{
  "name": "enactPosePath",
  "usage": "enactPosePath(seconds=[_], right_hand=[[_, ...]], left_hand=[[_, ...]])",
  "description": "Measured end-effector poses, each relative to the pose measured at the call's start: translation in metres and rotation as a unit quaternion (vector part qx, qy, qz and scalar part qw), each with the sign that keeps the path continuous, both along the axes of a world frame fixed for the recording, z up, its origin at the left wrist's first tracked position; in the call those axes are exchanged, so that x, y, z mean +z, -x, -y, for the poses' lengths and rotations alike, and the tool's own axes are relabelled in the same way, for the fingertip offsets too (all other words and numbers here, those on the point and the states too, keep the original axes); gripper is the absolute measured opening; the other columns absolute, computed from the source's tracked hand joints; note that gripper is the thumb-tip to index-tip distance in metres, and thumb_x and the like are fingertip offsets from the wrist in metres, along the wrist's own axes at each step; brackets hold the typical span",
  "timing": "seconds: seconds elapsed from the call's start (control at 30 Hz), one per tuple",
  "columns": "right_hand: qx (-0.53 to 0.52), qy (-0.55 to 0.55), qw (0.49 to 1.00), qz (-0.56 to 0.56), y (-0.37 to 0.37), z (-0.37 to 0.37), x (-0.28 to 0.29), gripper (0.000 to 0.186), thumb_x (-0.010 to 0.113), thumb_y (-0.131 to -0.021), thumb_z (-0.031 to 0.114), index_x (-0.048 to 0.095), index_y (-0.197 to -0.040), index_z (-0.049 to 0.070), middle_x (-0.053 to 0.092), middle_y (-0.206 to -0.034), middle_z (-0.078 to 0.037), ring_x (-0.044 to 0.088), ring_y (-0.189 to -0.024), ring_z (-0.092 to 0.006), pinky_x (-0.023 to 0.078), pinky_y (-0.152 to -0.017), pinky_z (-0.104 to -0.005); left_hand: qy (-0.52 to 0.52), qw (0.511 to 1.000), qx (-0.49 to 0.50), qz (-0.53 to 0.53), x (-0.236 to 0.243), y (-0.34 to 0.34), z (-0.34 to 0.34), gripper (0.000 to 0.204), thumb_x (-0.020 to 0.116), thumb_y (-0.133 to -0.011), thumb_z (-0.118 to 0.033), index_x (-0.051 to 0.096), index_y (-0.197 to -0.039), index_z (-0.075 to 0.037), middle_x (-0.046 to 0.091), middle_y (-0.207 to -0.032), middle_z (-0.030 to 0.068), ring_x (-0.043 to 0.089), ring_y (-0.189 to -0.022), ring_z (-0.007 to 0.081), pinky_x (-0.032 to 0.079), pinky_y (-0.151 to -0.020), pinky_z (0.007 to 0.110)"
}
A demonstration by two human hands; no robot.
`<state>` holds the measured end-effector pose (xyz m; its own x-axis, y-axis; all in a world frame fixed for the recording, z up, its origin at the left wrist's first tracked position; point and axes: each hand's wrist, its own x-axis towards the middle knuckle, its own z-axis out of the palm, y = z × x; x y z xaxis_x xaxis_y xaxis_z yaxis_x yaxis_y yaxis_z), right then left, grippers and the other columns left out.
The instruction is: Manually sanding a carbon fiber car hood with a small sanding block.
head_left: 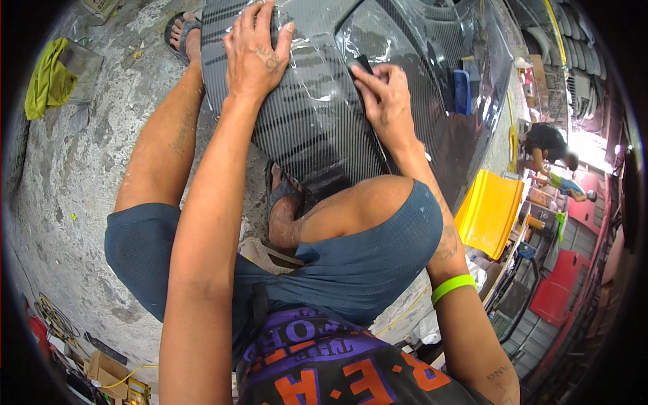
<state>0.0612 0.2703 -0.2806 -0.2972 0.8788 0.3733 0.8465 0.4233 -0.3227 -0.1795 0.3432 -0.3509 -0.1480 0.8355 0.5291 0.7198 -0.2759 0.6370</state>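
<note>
A large, glossy black panel (314, 108) with a striped carbon-fibre look lies in front of my knees, curved toward me and bearing bright reflections. My left hand (258, 55) rests on its left part, palm down with the thumb held apart. Over a crease on the right, my right hand (386, 101) pinches a small black flat piece (364, 65) between thumb and fingers, against the surface. Part of that piece is hidden by the fingers. A bright green band circles my right wrist.
A small blue tray-like object (462, 92) sits on the panel's right side. Beyond it stand a yellow curved panel (491, 210) and red panels (559, 287). Two people, one a dark-shirted person (545, 143), are at the far right. A yellow-green cloth (51, 79) hangs at left.
</note>
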Motion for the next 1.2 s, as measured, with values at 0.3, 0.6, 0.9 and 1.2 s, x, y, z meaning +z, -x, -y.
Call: enactPosePath(seconds=[0.3,0.6,0.9,1.2], right_hand=[[-0.023,0.019,0.999,-0.018,0.004,-0.006,-0.001,0.028,0.078,-0.087,0.006,0.081,-0.115,0.01,0.064,-0.1,-0.021,0.06,-0.097,-0.0359,0.052,-0.087,-0.0431],[-0.001,-0.017,1.0,-0.022,0.007,-0.029,-0.004,0.03,0.08,-0.085,0.004,0.081,-0.114,0.012,0.063,-0.1,-0.019,0.06,-0.095,-0.0337,0.051,-0.084,-0.0411],[0.006,-0.019,1.0,-0.021,0.012,-0.034,-0.002,0.032,0.08,-0.084,0.004,0.081,-0.116,0.011,0.063,-0.097,-0.019,0.06,-0.094,-0.0333,0.051,-0.085,-0.041],[-0.01,-0.017,0.999,-0.029,0.013,-0.01,-0.007,0.032,0.079,-0.084,0.002,0.081,-0.115,0.012,0.062,-0.101,-0.019,0.059,-0.095,-0.0333,0.05,-0.086,-0.0408]], left_hand=[[0.09,0.995,-0.023,0.03,0.021,-0.004,0.008,0.062,0.067,-0.097,-0.03,0.049,-0.15,-0.004,0.048,-0.153,0.0189,0.045,-0.142,0.0381,0.034,-0.118,0.05],[0.06,0.998,-0.021,0.021,0.023,-0.001,0.009,0.056,0.065,-0.098,-0.027,0.05,-0.147,-0.003,0.051,-0.149,0.019,0.047,-0.139,0.0378,0.036,-0.116,0.05],[0.07,0.996,-0.02,0.042,0.027,0.004,0.006,0.056,0.064,-0.099,-0.029,0.051,-0.146,-0.003,0.052,-0.149,0.0201,0.047,-0.139,0.0385,0.035,-0.117,0.05],[-0.006,1.0,-0.006,0.004,0.002,0.006,0.0,0.054,0.063,-0.102,-0.039,0.056,-0.146,-0.008,0.057,-0.147,0.0141,0.052,-0.136,0.0346,0.037,-0.114,0.051]])
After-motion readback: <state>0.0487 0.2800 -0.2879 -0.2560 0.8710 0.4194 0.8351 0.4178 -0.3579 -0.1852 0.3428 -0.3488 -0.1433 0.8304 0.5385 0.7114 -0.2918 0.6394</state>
